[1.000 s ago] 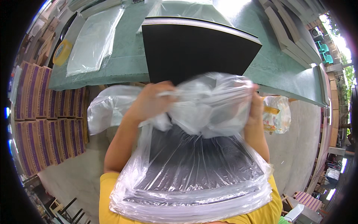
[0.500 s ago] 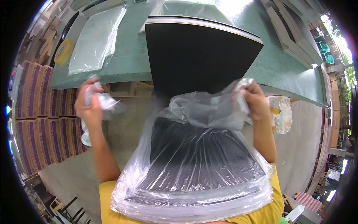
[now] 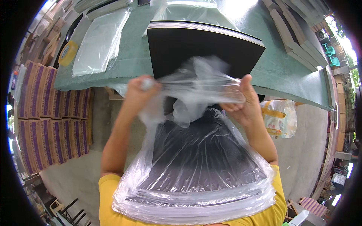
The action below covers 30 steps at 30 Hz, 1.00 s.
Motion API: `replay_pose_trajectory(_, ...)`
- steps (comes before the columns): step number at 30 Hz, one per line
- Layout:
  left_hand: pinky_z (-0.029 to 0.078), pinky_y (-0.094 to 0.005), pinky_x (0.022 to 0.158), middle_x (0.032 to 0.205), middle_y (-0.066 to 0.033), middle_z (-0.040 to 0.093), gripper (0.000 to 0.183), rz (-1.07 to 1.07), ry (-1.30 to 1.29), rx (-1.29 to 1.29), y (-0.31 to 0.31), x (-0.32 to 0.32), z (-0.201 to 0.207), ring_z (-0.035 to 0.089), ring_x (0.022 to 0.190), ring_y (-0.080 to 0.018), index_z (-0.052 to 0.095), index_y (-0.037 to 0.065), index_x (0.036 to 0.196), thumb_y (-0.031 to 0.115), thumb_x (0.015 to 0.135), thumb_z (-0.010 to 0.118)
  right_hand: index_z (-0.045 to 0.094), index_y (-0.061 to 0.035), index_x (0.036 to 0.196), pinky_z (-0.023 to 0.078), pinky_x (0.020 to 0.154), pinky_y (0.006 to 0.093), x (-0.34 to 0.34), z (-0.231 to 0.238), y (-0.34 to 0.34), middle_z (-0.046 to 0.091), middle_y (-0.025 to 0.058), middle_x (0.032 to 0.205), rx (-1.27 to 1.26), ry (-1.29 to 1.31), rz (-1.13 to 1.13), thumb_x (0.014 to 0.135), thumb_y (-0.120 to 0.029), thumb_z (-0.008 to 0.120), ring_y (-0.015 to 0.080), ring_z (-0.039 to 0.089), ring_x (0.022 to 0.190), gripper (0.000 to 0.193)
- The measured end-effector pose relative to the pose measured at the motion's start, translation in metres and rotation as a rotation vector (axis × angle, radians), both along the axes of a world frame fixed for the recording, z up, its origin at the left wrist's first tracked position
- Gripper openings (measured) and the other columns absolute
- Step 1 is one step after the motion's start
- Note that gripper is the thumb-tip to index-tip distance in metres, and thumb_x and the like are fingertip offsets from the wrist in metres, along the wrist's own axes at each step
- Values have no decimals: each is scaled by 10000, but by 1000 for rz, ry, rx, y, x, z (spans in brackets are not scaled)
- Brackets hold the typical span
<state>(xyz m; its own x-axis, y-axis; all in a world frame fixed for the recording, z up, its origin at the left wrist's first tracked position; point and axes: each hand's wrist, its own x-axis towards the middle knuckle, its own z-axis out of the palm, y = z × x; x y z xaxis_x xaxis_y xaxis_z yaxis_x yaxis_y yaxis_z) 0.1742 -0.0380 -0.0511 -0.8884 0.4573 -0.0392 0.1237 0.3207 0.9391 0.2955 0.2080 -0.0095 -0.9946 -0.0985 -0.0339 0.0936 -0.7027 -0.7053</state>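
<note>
A thick stack of black sheets or boards [image 3: 196, 41] with a pale layered edge rests with its far end over the green table. Nearer to me, clear plastic wrap like a large bag [image 3: 196, 162] covers black material and lies against my body. I cannot tell whether both black parts are one stack. My left hand [image 3: 139, 92], closed, grips a bunched part of the plastic left of the middle. Opposite it, my right hand [image 3: 243, 101] has its fingers curled on the same plastic, thumb pointing up. Between them the loose plastic mouth [image 3: 196, 83] is stretched and blurred.
Flat clear bags [image 3: 100, 45] lie on the green table [image 3: 132, 56], beside a yellow tape roll [image 3: 68, 52]. Brown cartons [image 3: 52, 113] are stacked at left. Pale boards [image 3: 298, 45] sit at the table's right. A plastic-wrapped bundle [image 3: 281, 118] is below the table's right edge.
My left hand has moved right toward the middle, and my right hand has shifted slightly left and down. The loose plastic now spans between them, higher over the black stack.
</note>
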Motion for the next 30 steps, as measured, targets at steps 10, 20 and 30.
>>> replay_pose_trajectory(10, 442, -345, 566, 701, -174, 550, 242, -816, 228, 138, 52, 61, 61, 552, 591, -332, 527, 23, 878, 175, 734, 649, 588, -6, 806, 414, 652, 245, -9, 55, -26, 551, 84, 867, 1213, 518, -226, 697, -151, 677, 150, 525, 746, 202)
replay_pose_trajectory(20, 373, -205, 554, 706, 20, 538, 160, -461, -184, 331, 49, 33, 64, 455, 621, -42, 565, 35, 818, 190, 847, 542, 585, -24, 903, 441, 715, 280, -4, 21, 4, 598, 59, 803, 652, -4, 124, 735, -148, 651, 143, 551, 769, 219)
replay_pose_trajectory(30, 481, -379, 572, 762, -158, 611, 248, -838, -390, 741, 32, 19, 70, 588, 667, -238, 585, -31, 847, 201, 768, 622, 583, 43, 791, 454, 589, 319, 5, 49, 11, 584, 112, 644, 156, 141, 921, 817, -183, 543, 216, 570, 623, 230)
